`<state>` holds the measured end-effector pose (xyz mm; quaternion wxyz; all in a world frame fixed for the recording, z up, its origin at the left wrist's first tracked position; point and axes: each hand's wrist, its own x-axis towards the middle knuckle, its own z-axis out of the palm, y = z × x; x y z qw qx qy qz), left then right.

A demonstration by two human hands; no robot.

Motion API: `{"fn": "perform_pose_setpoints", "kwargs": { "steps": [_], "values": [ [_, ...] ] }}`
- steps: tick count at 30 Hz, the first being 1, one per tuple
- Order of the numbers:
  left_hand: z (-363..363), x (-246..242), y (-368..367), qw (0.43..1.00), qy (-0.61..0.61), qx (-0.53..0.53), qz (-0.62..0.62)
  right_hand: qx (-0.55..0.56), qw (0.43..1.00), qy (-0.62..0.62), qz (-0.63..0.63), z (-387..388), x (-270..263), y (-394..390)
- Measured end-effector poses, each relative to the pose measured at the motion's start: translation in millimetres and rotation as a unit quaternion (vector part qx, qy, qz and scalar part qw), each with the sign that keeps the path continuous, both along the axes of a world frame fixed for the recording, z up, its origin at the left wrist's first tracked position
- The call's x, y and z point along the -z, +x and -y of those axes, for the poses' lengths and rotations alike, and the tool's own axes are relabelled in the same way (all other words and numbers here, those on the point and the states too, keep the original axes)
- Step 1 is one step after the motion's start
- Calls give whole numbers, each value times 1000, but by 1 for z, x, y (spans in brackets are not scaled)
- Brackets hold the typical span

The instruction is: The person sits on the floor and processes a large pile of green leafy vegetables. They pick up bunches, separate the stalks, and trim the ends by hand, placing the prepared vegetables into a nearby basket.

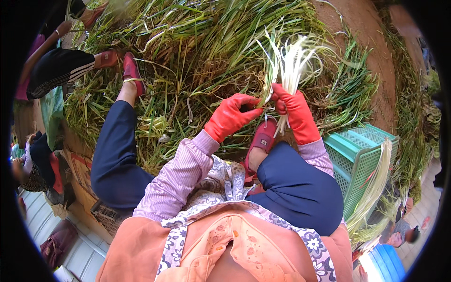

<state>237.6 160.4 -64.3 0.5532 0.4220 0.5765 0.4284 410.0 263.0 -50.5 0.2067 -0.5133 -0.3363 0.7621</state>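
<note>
My right hand, in a red rubber glove, is closed around a bundle of long white leafy stalks. Their thin leaves fan out above the fist, and the cut-looking ends stick out below it. Beside it, my left hand wears a matching glove. Its thumb and fingertips pinch the lower end of a greenish-white stalk that leans against the bundle. Beneath both hands spreads a heap of long green leafy plants, with brown roots and withered leaves among them.
To the right stands a green plastic crate, with pale stalks draped over its side. My shoes rest in the heap. At the upper left another person's leg reaches to its edge. A brown crate sits behind my left leg.
</note>
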Motion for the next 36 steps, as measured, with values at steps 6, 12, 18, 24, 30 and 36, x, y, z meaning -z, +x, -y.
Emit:
{"fn": "perform_pose_setpoints", "kwargs": {
  "steps": [6,12,18,24,30,36],
  "values": [
    [-23,13,19,951,-88,-125,268,-46,998,34,31,4,11,-2],
    [-35,19,22,981,-119,-86,128,70,994,82,6,-6,8,7],
    [-53,1,17,979,-78,-51,184,22,997,47,49,-9,10,2],
    [-46,6,18,950,-196,-83,230,55,996,63,-12,-13,18,9],
    [-34,-4,-9,959,-246,-1,138,201,968,28,-150,-29,22,20],
    [-22,5,-47,963,-251,54,-78,256,949,75,-168,-44,20,29]
  ]
}}
